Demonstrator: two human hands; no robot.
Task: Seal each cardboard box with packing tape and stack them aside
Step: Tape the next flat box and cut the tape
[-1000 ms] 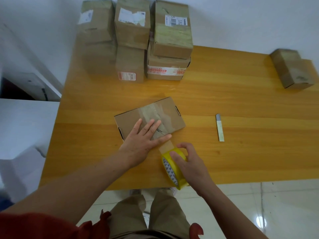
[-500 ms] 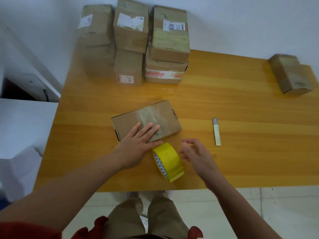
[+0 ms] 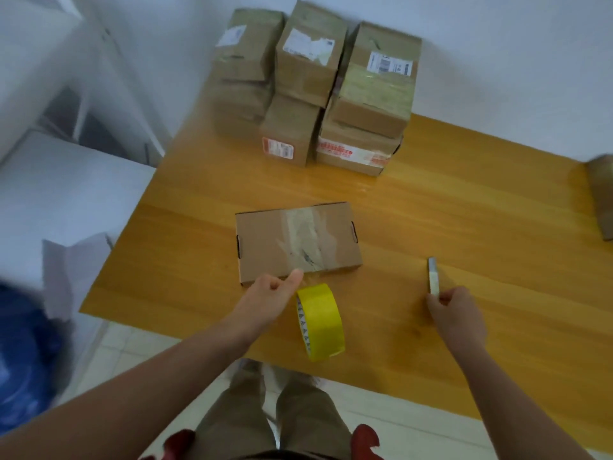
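White wall at the back, wooden tabletop (image 3: pixel 464 210) out front, and the flat cardboard box (image 3: pixel 265 240) sits in the middle, closer to the near edge, long axis running left to right. A tape strip (image 3: pixel 303 237) crosses its lid from far side to near side, lid down, so whatever is inside stays hidden. Left hand (image 3: pixel 265 293) is at the box's near edge, thumb pressing right where the strip comes over; the other fingers are curled under and I cannot tell if they grip anything. Just beside that hand stands the yellow tape roll (image 3: pixel 320 322) on its rim, close to the near edge, nobody holding it. Over to the right, well apart from the box, the right hand (image 3: pixel 456 313) has its fingers (image 3: pixel 441 298) pinched on the near end of the cutter (image 3: pixel 433 275), which lies pointing away toward the far edge. My read: the blade has to travel left, across to the gap between thumb and roll, to sever the tape. Sealed boxes (image 3: pixel 308 78) are stacked at the far left corner, closed, and one more box (image 3: pixel 602 194) waits at the right edge
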